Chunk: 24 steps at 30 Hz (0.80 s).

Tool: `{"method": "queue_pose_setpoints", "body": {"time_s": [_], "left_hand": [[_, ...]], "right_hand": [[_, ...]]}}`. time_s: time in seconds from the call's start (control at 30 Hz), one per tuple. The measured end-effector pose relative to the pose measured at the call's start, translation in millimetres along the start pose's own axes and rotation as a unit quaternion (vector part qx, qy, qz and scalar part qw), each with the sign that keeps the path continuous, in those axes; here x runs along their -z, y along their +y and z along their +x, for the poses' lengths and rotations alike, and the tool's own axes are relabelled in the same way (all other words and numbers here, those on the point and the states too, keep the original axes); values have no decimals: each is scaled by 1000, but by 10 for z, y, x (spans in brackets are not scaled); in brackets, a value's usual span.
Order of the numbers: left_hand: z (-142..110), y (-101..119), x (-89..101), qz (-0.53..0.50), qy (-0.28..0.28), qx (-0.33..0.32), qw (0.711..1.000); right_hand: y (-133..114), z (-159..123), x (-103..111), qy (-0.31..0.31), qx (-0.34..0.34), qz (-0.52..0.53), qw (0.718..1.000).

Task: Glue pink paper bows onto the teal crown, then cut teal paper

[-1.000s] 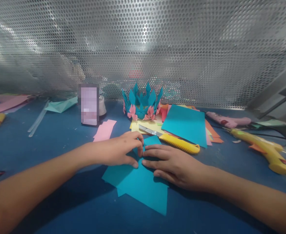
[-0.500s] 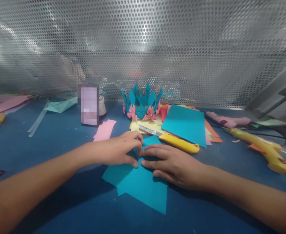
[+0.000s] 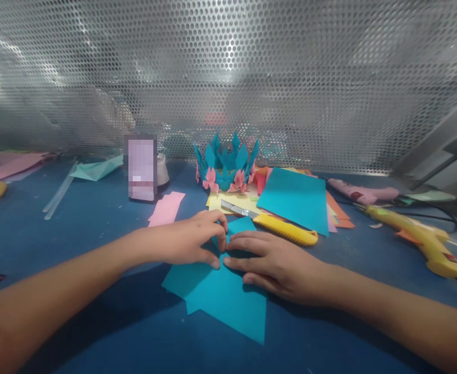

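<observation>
Teal paper sheets (image 3: pixel 228 306) lie at an angle on the blue table in front of me, and some overlap. My left hand (image 3: pixel 195 239) rests on them from the left, its fingers bent and its thumb apart from the index finger, both tips on the paper. From the right, my right hand (image 3: pixel 279 265) lies nearly flat on the same paper with its fingers stretched out. The fingertips of both hands almost meet over the middle of the paper. Part of the paper under the hands is hidden. Just beyond my right hand lies a yellow utility knife (image 3: pixel 286 229), blade out.
A teal paper crown (image 3: pixel 226 163) with pink bows stands at the back. Stacked coloured paper (image 3: pixel 294 200) lies beside it. Yellow (image 3: pixel 419 236) and pink (image 3: pixel 363 193) glue guns lie right. A phone (image 3: pixel 140 169), thread spool (image 3: pixel 162 169), pink paper (image 3: pixel 166 209) and glue sticks (image 3: pixel 61 189) are left.
Both hands and the teal paper keep nearly the same pose. The whole view has shifted very slightly.
</observation>
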State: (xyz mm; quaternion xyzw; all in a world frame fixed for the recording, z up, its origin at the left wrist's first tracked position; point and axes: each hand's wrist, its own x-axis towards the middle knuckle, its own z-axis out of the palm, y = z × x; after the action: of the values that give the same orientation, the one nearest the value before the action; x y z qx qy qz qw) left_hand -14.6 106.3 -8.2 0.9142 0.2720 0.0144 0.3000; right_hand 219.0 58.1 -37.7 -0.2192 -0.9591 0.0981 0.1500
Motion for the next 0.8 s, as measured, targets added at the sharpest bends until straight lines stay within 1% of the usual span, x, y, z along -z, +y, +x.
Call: {"method": "queue_pose_setpoints", "body": {"time_s": [0.13,0.33,0.8], "left_hand": [[4,9,2,2,-4,5,1000],[0,10,-7,-5,5,17,1000],[7,-10,-12,10,4,7,1000]], "right_hand": [[1,-2,-5,-12,-2,4,1000],[5,10,0,-6,1,8,1000],[5,4,-3,-15,-3,13,1000]]}}
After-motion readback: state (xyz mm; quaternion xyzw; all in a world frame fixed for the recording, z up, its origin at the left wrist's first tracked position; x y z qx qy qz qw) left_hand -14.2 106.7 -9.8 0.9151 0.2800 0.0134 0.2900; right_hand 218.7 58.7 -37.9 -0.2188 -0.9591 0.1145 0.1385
